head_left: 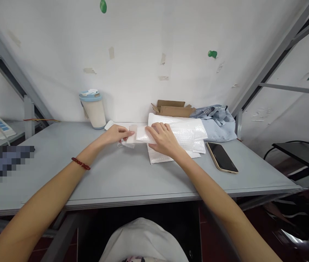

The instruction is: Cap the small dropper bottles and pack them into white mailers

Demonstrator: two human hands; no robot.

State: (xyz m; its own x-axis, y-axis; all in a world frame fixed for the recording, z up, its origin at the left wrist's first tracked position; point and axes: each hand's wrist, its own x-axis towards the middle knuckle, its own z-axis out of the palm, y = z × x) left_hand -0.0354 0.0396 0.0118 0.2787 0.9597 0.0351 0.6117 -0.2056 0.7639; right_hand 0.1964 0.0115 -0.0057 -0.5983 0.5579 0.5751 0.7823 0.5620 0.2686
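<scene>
A white bubble mailer (185, 137) lies across the stack, its narrower end pointing left. My left hand (117, 134) is closed, thumb and fingers pinching the pale flap (133, 134) at that end. My right hand (165, 139) wraps over the mailer's middle, fingers bent across its top. Beneath it, more white bubble mailers (161, 158) are piled unevenly on the grey table (132, 178). Some thin white material (128, 145) with a loop hangs just below my left fingers; its kind is unclear.
A cup with a blue lid (94, 111) stands at the back left. Behind the mailers sit an open cardboard box (174, 110) and a crumpled light-blue cloth (220, 125). A phone (222, 157) lies to the right. Metal frame posts (29, 115) flank the table.
</scene>
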